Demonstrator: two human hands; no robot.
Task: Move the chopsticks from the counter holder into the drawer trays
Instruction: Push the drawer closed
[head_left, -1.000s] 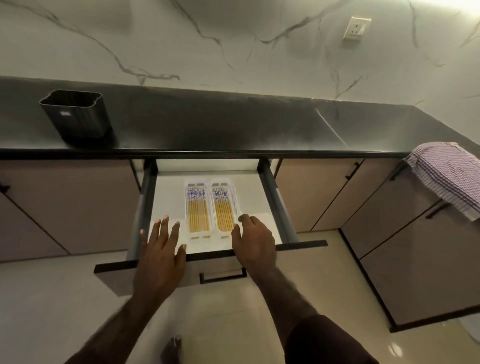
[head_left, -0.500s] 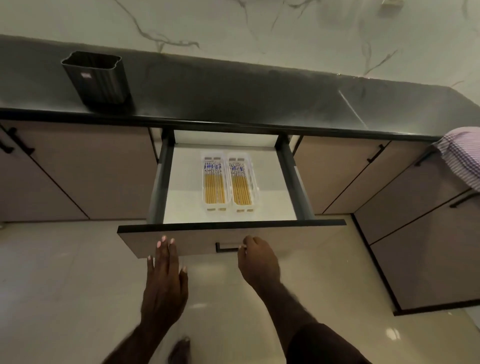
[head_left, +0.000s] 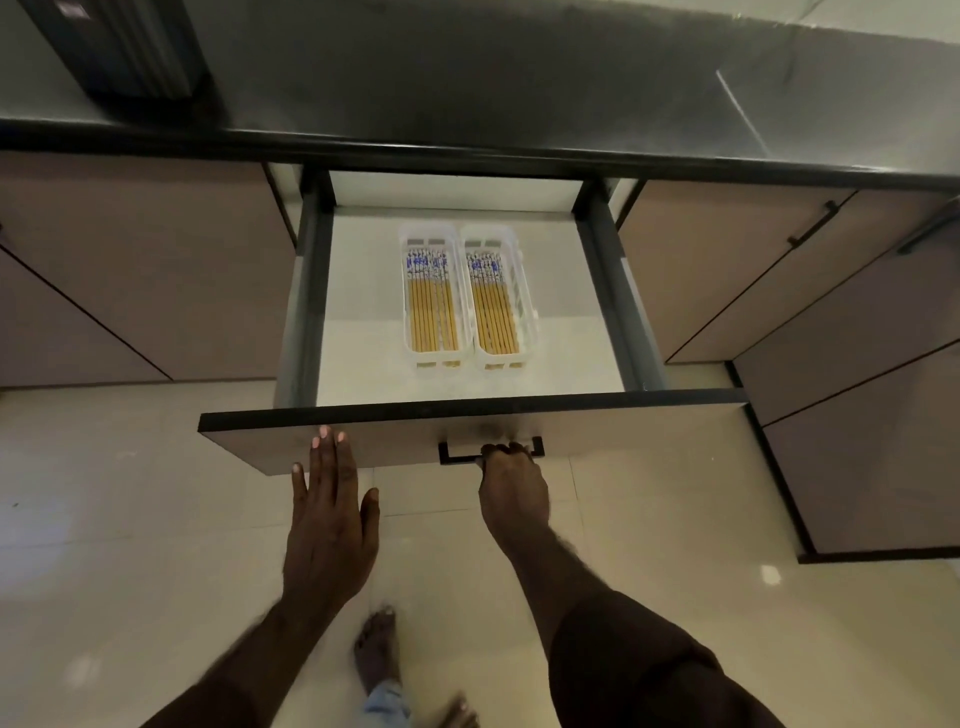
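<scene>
The right hand's fingers (head_left: 506, 451) curled closed around the drawer handle (head_left: 491, 451) while the left hand (head_left: 327, 512) lay open and flat against the drawer front (head_left: 623, 434), seemingly to push it shut, since the chopsticks (head_left: 462, 306) already filled both white trays (head_left: 467, 364).

A home kitchen: dark stone counter (head_left: 519, 83) running beyond the right hand (head_left: 511, 488), beige cabinet doors (head_left: 140, 260) either side of the hands, an open drawer (head_left: 467, 436) just ahead holding chopsticks (head_left: 434, 306) in white trays (head_left: 415, 364), glossy floor tiles (head_left: 130, 519) below.
</scene>
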